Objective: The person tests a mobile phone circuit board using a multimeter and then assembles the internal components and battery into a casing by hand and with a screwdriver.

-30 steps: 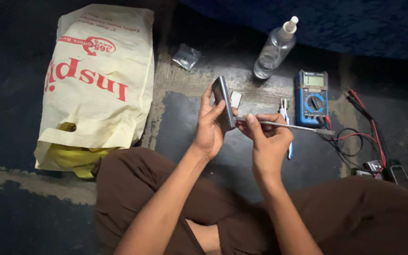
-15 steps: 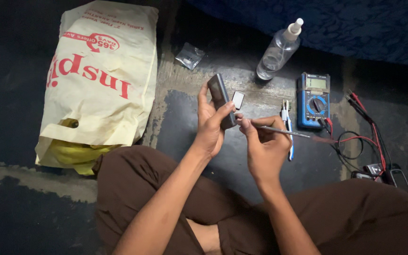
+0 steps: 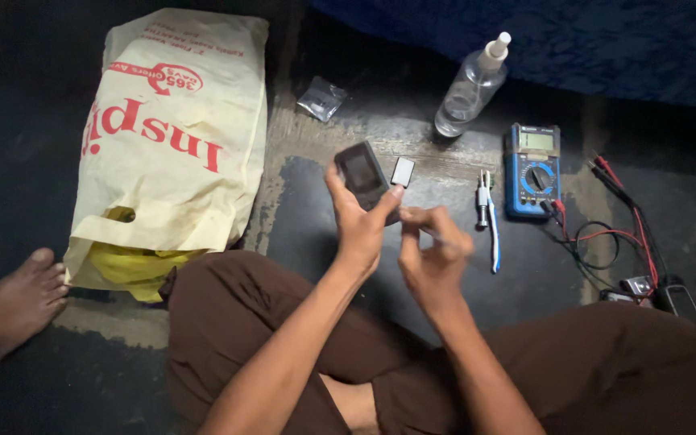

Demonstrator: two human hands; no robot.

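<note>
My left hand (image 3: 360, 229) holds a small dark phone (image 3: 362, 172) upright by its lower end, its flat face turned toward me. My right hand (image 3: 432, 262) sits just right of it, fingers pinched on a thin metal tool (image 3: 443, 238) whose tip is at the phone's lower edge; most of the tool is hidden by my fingers. A small pale rectangular piece (image 3: 403, 171) lies on the floor just behind the phone. Both hands hover above my crossed legs in brown trousers (image 3: 243, 322).
A blue multimeter (image 3: 532, 169) with red and black leads (image 3: 614, 234) lies right. A toothbrush (image 3: 494, 238), small screwdriver (image 3: 483, 201), clear spray bottle (image 3: 469, 89) and small plastic packet (image 3: 321, 98) lie nearby. A cream plastic bag (image 3: 171, 145) lies left, a bare foot (image 3: 10, 310) below it.
My left hand has turned the phone from edge-on so its flat face shows. The thin tool, which stuck out to the right, now is drawn in under my right fingers.
</note>
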